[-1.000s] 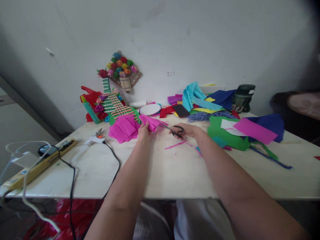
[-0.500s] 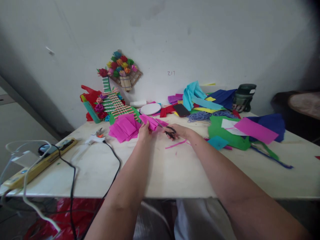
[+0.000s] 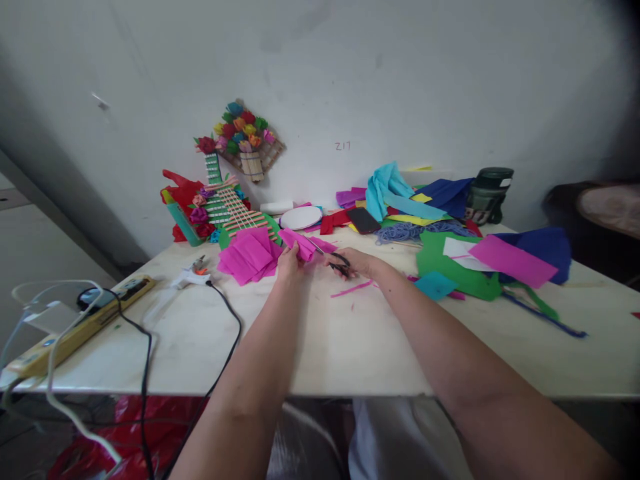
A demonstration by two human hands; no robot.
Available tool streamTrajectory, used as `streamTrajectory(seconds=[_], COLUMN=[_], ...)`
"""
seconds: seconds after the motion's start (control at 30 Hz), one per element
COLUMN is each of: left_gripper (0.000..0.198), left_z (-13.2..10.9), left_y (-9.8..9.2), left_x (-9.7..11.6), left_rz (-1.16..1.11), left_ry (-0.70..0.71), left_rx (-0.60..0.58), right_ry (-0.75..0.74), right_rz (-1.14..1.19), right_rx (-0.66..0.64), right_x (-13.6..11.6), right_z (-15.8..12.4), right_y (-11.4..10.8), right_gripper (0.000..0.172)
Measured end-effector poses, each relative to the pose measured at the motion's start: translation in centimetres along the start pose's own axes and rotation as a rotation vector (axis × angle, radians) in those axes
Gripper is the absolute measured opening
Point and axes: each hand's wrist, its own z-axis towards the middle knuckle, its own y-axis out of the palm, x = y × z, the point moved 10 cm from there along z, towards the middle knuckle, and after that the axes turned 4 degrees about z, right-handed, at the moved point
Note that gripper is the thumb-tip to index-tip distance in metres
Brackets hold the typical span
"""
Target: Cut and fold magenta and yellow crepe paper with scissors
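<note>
- Closest to me, the bare front of the table (image 3: 350, 353), with a yellow power strip (image 3: 83, 332) along its left side.
- A thin pink scrap (image 3: 351, 289) lies flat on the table, just nearer to me than the scissors.
- My right grip (image 3: 349, 263) is wrapped around the black handles of the scissors (image 3: 341, 266); their blades point up and left, against the pink paper. I cannot tell how far apart the blades are.
- My left grip (image 3: 291, 259) pinches that folded pink paper (image 3: 296, 244) between thumb and fingers, above the middle of the table.
- Just left of it lies a loose stack of pink sheets (image 3: 250, 257); well to my right, a green sheet (image 3: 447, 263).
- Behind, a dark phone (image 3: 363, 220), a white disc (image 3: 301, 217) and a guitar-shaped craft (image 3: 240, 212).
- Farthest, a flower decoration (image 3: 245, 137) against the wall (image 3: 320, 80).
</note>
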Motion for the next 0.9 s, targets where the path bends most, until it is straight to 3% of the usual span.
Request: streamTrajectory(seconds=[0.9], left_gripper=[0.012], left_z=[0.26], left_y=[-0.30], left_x=[-0.06], left_rz=[-0.028], left_ry=[0.001], left_rx=[0.024], right_ry=[0.005], right_rz=[0.037], right_rx=[0.023], right_x=[-0.20], right_z=[-0.21], right_y=[0.23], right_gripper=[0.028])
